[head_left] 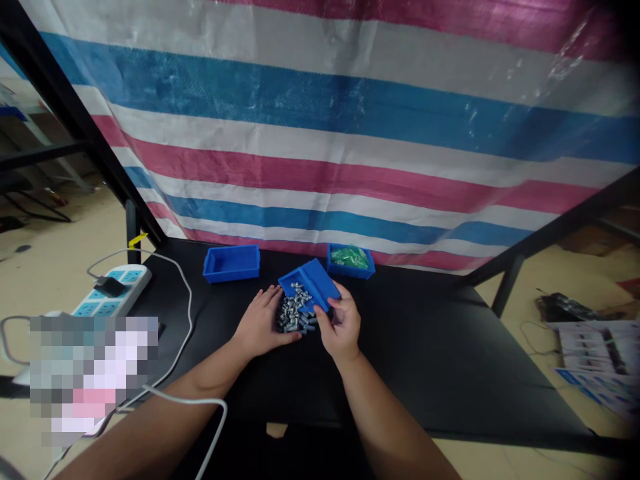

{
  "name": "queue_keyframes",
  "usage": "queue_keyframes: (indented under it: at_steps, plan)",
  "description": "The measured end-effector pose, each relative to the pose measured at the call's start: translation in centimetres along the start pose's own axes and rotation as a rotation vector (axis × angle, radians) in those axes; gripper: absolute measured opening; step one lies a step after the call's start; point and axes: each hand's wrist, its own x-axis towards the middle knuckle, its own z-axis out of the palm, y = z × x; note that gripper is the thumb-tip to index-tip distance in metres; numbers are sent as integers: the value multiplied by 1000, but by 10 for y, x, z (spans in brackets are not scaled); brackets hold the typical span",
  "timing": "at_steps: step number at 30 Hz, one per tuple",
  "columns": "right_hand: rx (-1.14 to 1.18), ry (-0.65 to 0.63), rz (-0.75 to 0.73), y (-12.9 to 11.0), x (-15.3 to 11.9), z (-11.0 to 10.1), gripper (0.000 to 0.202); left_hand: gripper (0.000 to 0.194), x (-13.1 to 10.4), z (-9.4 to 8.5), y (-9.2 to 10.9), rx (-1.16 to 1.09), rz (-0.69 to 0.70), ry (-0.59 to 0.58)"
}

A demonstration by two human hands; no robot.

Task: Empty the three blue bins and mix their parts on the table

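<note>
My right hand (341,321) grips a blue bin (320,283) by its right end, thumb at the near edge. The bin is tilted on its side, its opening toward the lower left. Silvery bolts (295,310) lie in a pile on the black table at its mouth, some still inside it. Against the left side of the pile rests my left hand (263,325), thumb and fingers spread apart around the bolts.
A blue bin (233,265) with nothing visible inside stands at the back left. Another blue bin (351,271) holds green packets (350,256). On the left lie a white power strip (117,293) and a white cable (187,333). A striped sheet (325,160) hangs behind the black table (425,360).
</note>
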Motion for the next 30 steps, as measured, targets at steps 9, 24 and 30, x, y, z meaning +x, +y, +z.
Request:
queue_keyframes:
  at_steps: [9, 24, 30]
  plan:
    - [-69, -32, -167, -1, 2, -4, 26, 104, -1, -3, 1, -19, 43, -10]
    - [-146, -85, -375, 0, 6, -6, 28, 101, -1, -3, 0, -46, 69, -3]
    - [-141, -84, -360, 1, 6, -5, 27, 101, -1, -3, 0, -38, 68, -9]
